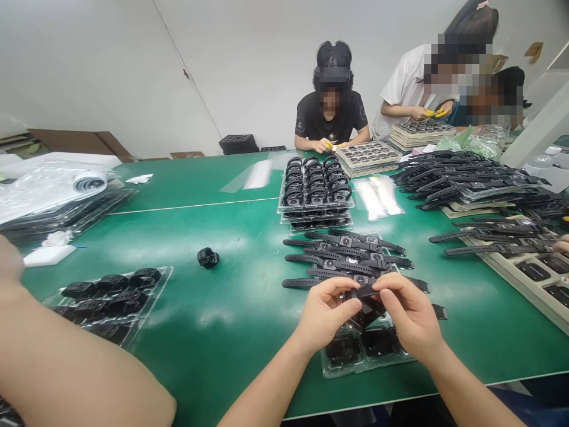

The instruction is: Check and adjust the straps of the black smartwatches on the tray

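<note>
My left hand and my right hand are close together, fingers pinched on a black smartwatch with its strap bent between them. The fingers partly hide the strap ends. Below it lies a clear plastic tray whose compartments hold dark watch pieces. Just beyond my hands, several smartwatches with straps laid out flat show their backs and sensor circles. To the left, a single smartwatch with its strap closed in a loop sits on the green table.
Stacked trays of looped watches stand ahead. Another tray lies left, behind a nearby person's arm. Plastic sheets pile up far left. Flat watches and a beige tray lie right. Across the table, people work.
</note>
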Tool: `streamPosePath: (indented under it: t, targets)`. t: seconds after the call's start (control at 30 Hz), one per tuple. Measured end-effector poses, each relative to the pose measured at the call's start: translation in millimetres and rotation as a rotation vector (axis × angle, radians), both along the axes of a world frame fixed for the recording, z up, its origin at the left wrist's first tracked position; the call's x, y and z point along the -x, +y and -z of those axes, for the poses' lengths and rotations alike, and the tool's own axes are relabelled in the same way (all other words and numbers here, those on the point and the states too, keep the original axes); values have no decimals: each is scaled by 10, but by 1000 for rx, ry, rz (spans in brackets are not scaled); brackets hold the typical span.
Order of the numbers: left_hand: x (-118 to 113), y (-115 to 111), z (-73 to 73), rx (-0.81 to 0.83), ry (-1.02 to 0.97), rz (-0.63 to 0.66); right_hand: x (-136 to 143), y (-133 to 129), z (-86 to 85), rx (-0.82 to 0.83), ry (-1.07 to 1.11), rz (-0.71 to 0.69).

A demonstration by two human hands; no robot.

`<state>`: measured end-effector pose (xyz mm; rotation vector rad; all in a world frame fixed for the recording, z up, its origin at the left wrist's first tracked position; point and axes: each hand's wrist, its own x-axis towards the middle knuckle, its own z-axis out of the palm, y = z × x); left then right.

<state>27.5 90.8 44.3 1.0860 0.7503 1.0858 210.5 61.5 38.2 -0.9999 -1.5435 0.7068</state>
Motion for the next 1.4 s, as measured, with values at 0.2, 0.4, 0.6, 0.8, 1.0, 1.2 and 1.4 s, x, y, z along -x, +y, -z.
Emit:
streamPosePath:
  t: [0.2,0.4,0.6,0.8,1.0,1.2,1.4]
  targets:
    - [1,-2,18,-8,28,-9,-41,17,-21,-25,-91,5]
    - [15,9,27,-31,40,-10,-64,26,-42,-87,-160,20]
    - [18,8,72,-36,63,20,-105,49,-57,-104,-230,-43]
    - [45,-15,56,-22,133,65,-110,55,-41,-78,-244,-71]
    - [43,-28,56,-91,251,21,-106,52,-2,-86,-262,-39]
    - [25,-3,37,0,100,14,-132,65,14,-144,-240,33]
    - [23,5,67,2,152,3,-120,60,27,-134,-251,38]
